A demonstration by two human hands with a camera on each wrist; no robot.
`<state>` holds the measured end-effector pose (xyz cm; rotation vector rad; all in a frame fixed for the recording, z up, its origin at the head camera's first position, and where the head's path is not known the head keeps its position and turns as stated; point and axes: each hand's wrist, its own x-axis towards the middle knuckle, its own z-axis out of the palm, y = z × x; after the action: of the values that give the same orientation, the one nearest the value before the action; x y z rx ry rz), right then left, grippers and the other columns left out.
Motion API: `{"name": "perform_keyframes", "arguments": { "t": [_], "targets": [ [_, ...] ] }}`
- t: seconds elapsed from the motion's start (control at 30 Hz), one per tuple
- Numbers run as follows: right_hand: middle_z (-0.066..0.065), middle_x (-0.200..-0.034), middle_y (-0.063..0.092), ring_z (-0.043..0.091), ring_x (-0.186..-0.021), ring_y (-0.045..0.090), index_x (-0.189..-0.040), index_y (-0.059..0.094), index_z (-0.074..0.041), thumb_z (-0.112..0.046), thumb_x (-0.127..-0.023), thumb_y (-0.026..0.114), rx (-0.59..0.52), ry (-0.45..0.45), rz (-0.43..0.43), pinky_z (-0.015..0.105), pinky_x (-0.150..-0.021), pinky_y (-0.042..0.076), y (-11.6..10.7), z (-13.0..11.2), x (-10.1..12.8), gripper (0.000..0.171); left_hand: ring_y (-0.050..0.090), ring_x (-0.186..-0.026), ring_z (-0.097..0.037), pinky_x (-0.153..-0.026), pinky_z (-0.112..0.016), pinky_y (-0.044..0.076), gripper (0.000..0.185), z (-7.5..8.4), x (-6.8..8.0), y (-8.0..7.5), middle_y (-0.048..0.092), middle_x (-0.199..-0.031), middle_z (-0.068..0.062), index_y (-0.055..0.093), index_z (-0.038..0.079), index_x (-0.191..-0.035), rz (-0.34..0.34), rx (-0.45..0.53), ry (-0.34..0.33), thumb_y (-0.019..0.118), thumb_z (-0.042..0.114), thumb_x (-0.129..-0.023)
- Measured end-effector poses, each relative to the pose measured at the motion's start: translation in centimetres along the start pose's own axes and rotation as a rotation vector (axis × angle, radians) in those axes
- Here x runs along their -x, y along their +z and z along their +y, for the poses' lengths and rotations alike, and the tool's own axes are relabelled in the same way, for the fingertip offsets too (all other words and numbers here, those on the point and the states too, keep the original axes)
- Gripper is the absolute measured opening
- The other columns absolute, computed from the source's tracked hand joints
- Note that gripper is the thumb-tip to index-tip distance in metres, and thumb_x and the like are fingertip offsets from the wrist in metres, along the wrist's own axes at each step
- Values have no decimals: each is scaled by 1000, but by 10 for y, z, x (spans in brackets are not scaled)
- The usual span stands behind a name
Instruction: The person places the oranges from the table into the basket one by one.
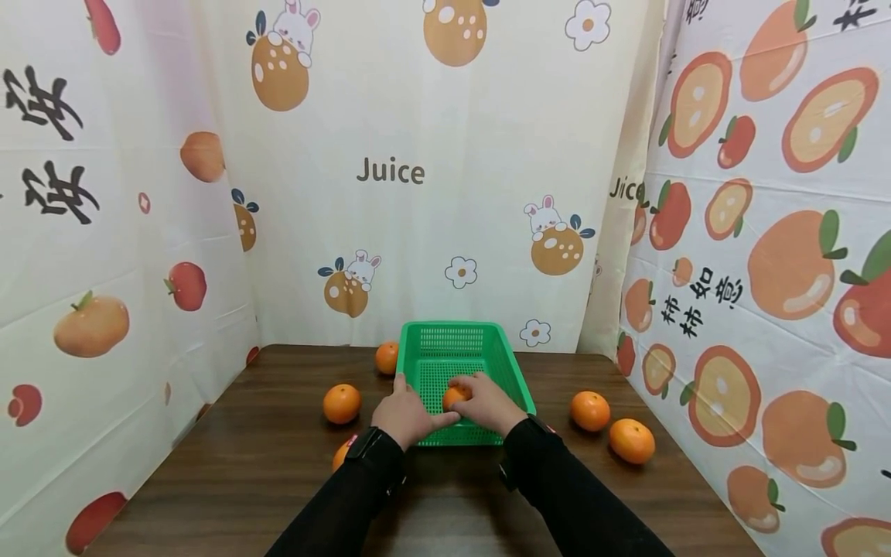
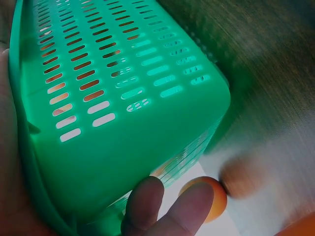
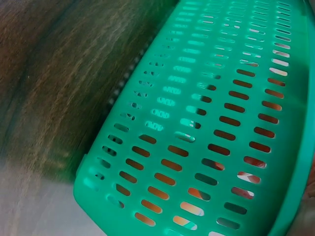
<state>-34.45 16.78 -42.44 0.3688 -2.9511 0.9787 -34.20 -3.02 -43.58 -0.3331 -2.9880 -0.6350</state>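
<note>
A green slotted plastic basket (image 1: 503, 352) stands on the dark wooden table (image 1: 445, 503), and both hands are at its near end. My left hand (image 1: 404, 414) grips the near-left corner. Its fingers (image 2: 147, 201) lie along the outside of the basket's wall (image 2: 123, 113) and its thumb runs along the front rim. My right hand (image 1: 490, 402) reaches over the front rim with its fingers curled over an orange (image 1: 455, 398) inside the basket. The right wrist view shows only the basket's outer wall (image 3: 211, 123), with orange colour showing through the lower slots.
Loose oranges lie around the basket: one at its back left (image 1: 387, 357), one to the left (image 1: 342, 403), one half hidden by my left wrist (image 1: 340, 455), and two on the right (image 1: 590, 410) (image 1: 631, 440). Printed fabric walls close in the table on three sides.
</note>
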Motion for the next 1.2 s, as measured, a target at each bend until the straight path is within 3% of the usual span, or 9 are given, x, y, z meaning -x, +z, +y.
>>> {"name": "perform_keyframes", "arguments": {
  "t": [0.3,0.73,0.97,1.2],
  "targets": [
    [11,-123,57,23,-98,53,-143,68,-14,-23,-100,74,15,4,-3,40,-87,48,1,-2,1,44,56,-51,-21,-50,-33,43,86,-2,-3,4,27,-173,-28,70,10,-65,0,-17,6,59,93,-81],
    [13,-133,62,23,-104,56,-145,67,-13,-24,-100,76,58,1,2,44,-95,51,2,-3,0,47,57,-53,-21,-52,-33,45,90,-2,-4,4,28,-172,-30,79,5,-82,-2,-8,6,60,92,-81],
    [11,-132,63,23,-103,56,-144,68,-13,-27,-101,75,77,-2,-2,43,-97,52,4,0,-4,45,59,-57,-22,-54,-34,48,100,-2,-5,5,30,-171,-30,81,-2,-104,7,-22,12,60,93,-80],
    [12,-134,65,23,-106,58,-145,66,-9,-26,-102,74,89,-28,-22,45,-99,53,2,0,-4,47,58,-57,-22,-54,-34,47,106,-4,-8,10,31,-170,-30,79,-3,-112,23,-14,10,60,95,-78]
  ]
}}
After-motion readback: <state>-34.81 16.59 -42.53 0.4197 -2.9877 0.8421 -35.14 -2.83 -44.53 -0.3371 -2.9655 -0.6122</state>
